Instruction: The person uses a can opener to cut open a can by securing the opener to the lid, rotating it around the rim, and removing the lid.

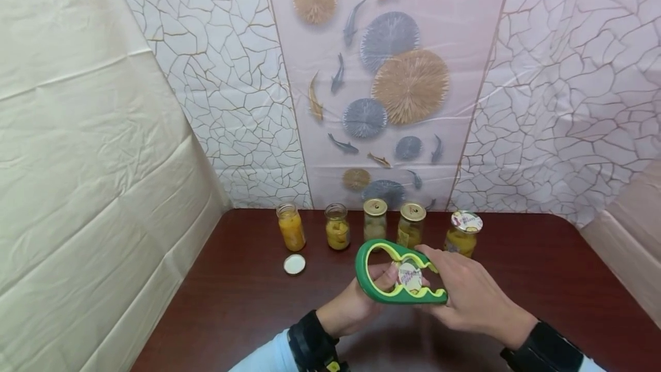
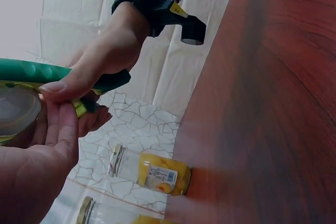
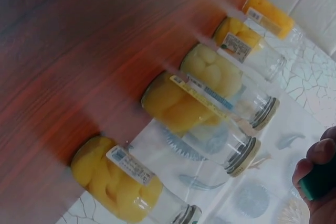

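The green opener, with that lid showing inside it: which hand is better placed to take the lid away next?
Probably the left hand: its thumb and fingertips show on either side of the lid. The right hand grips the opener, so it seems better suited to steadying it.

A printed backdrop (image 1: 392, 85) and cream drape (image 1: 88, 159) mark this makeshift booth

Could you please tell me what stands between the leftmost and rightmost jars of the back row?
An open jar, then two gold-lidded jars, as the head view shows.
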Demonstrator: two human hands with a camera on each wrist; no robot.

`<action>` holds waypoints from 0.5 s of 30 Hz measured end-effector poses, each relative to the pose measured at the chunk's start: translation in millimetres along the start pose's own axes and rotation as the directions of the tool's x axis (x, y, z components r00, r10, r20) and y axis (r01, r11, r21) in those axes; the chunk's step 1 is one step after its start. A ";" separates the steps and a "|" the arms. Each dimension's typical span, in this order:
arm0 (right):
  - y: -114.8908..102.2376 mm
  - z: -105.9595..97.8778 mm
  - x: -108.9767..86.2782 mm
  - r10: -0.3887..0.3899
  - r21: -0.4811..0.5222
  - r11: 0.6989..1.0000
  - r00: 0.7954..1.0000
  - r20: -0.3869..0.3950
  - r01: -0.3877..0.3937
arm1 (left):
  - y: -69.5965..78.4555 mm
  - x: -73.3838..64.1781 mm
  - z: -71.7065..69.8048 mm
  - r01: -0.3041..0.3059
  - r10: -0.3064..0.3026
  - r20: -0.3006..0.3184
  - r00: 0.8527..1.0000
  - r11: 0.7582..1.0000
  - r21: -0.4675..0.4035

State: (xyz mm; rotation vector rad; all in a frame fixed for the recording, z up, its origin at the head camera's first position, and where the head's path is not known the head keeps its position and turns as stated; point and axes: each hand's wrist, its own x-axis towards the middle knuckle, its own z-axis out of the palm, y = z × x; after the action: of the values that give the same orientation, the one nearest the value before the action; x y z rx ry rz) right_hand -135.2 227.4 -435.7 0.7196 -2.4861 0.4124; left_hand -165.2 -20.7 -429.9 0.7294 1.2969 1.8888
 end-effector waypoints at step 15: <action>25.9 -15.1 -7.6 0.121 -0.016 0.992 0.991 -0.054 -0.123 | -14.1 -0.1 -23.2 0.068 -0.047 -0.111 0.993 0.977 0.200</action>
State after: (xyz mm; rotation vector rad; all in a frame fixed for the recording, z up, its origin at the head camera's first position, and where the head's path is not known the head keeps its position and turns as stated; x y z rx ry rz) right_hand -138.3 257.9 -431.2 0.5434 -2.4881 0.4450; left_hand -179.7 -29.9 -450.9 0.6944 1.5792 1.7858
